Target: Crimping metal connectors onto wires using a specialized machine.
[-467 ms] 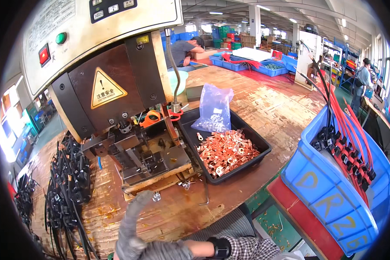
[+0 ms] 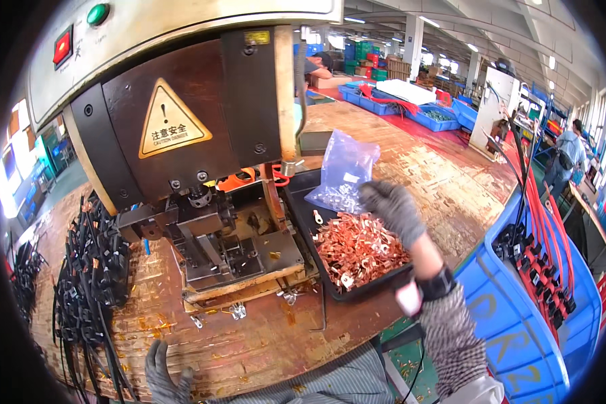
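My right hand (image 2: 392, 212), in a grey glove, is over the black tray (image 2: 330, 286), beside the lower right of a clear plastic bag (image 2: 347, 168) with small silvery pieces inside. Its fingers are curled, and whatever they may hold is hidden. Below it lies a heap of copper-coloured cable lugs (image 2: 360, 249). My left hand (image 2: 168, 377), also gloved, is low at the near edge of the wooden table, thumb and fingers apart, holding nothing. Ahead of it stands a press machine (image 2: 175, 114) with a small metal die (image 2: 229, 259) at its base.
Black cables with connectors (image 2: 94, 269) are piled left of the press. Loose silvery lugs (image 2: 238, 311) and a bent metal rod (image 2: 323, 316) lie before it. Orange-handled scissors (image 2: 239, 178) sit behind the die. A blue crate (image 2: 491, 303) with red and black cables stands at the right.
My right hand has moved from the table's near edge up and right to the tray. My left hand now shows low at the left. The view has shifted, with the press looking larger.
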`<state>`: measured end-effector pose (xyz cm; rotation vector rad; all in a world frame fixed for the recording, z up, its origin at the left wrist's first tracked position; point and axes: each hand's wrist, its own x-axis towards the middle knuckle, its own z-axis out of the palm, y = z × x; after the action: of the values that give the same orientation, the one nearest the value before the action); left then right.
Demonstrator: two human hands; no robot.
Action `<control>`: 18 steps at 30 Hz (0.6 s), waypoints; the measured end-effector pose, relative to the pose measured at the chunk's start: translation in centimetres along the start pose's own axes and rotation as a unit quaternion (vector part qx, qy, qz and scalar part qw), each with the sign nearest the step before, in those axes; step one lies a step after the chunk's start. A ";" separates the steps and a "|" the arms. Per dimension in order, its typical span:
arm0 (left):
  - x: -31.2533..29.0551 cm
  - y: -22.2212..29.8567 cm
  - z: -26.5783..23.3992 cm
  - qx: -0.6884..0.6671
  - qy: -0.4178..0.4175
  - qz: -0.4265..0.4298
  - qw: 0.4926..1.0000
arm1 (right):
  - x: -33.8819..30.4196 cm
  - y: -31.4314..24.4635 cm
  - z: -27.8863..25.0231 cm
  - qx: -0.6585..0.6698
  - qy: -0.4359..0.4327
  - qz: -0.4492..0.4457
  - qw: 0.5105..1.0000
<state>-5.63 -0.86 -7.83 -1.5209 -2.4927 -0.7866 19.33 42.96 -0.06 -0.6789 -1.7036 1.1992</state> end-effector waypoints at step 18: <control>-3.1 -3.6 5.6 -0.394 0.014 -0.143 0.908 | 8.7 2.1 -2.5 -0.349 0.272 -0.109 0.890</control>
<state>-6.28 -1.88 -15.08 -1.2634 -2.5297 -2.0334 17.74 51.99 1.39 -1.0921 -1.6334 0.1572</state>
